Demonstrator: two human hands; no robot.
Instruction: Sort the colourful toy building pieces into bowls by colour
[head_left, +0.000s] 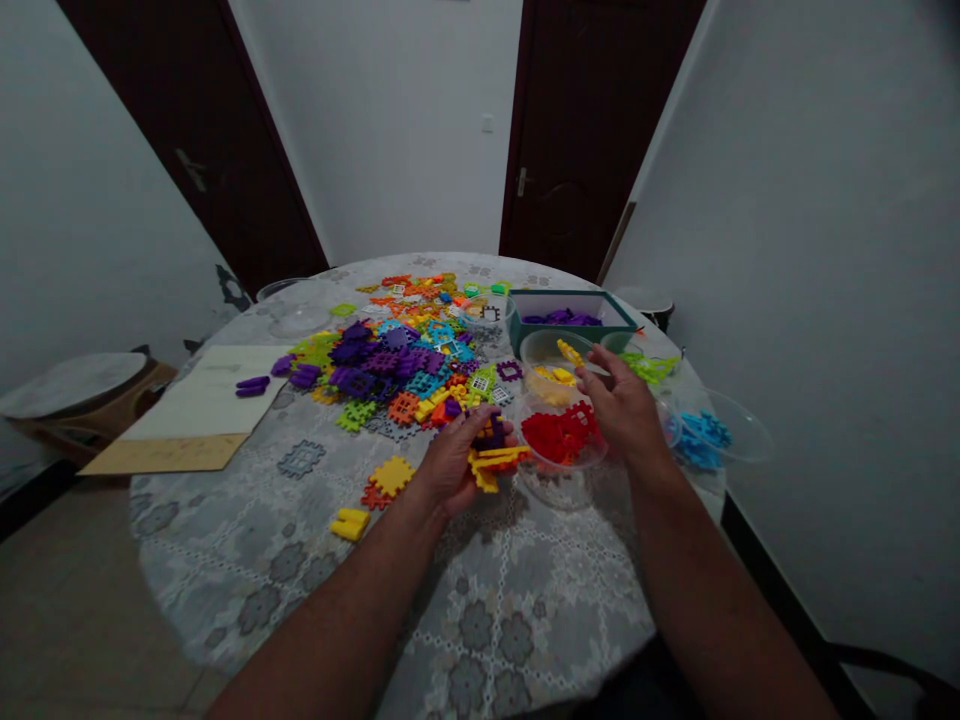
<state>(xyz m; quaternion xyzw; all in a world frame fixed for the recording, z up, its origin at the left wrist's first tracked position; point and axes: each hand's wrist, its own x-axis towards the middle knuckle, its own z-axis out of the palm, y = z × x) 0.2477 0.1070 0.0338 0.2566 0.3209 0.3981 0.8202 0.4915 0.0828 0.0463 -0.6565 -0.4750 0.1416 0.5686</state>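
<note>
My left hand (459, 462) is closed around several plastic building pieces (489, 462), yellow ones and a dark purple one, low over the table. My right hand (619, 400) pinches a yellow building piece (570, 352) above a clear bowl (541, 345) that has yellow pieces (555, 376) in it. Just in front of that bowl, a second clear bowl holds red pieces (559, 436). A large mixed pile of notched plastic pieces (390, 362), purple on top, lies beyond my left hand.
A green-edged box (574, 300) with purple pieces stands behind the bowls. Blue pieces (701, 438) sit in a clear bowl at right, with green pieces (651, 367) farther back. At left lies a sheet of paper (202, 400). Yellow pieces (350, 524) rest near my left forearm.
</note>
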